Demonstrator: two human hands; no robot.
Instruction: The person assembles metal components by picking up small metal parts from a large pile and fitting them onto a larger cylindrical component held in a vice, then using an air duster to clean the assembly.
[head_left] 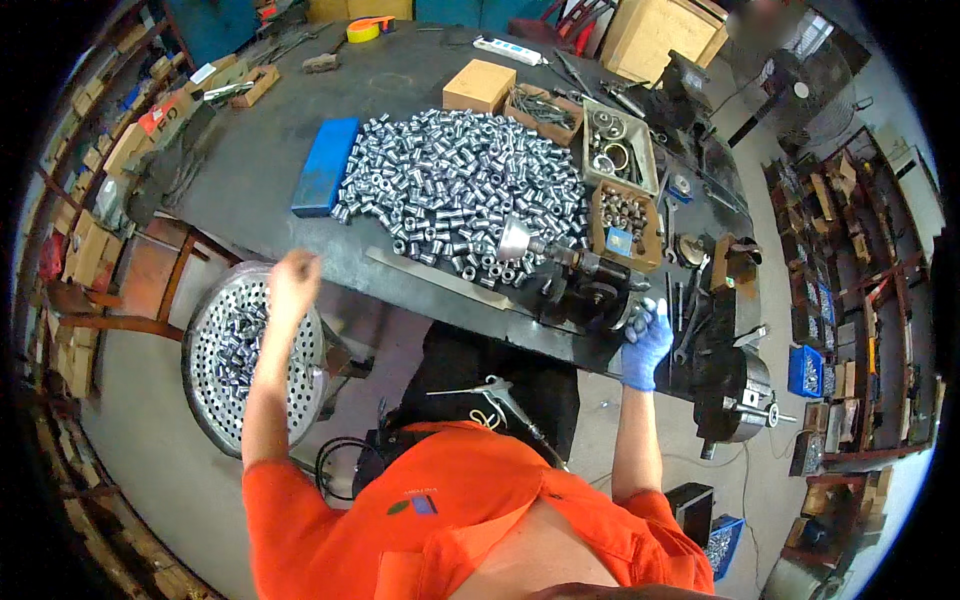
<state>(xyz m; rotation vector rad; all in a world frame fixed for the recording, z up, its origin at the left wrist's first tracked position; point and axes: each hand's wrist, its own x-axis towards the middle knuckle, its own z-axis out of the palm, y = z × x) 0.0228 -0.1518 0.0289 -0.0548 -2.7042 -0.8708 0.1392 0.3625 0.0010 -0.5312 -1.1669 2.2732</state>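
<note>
My left hand (pixel 293 277) is bare and blurred, fingers curled, raised over the perforated metal basket (pixel 205 395) that holds several small steel sleeves; whether it holds a piece I cannot tell. My right hand (pixel 648 340), in a blue glove, grips several small steel sleeves at the right end of a small machine (pixel 585 285) with a cone-shaped chuck (pixel 515 240). A large heap of shiny steel sleeves (pixel 460 185) covers the dark workbench (pixel 260 160) behind the machine.
A blue flat box (pixel 325 165) lies left of the heap. Cardboard and wooden boxes of parts (pixel 620 150) stand at the back right. A heavy lathe chuck (pixel 740 395) sits at the bench's right corner. Shelves line both sides. A fan (pixel 795 95) stands far right.
</note>
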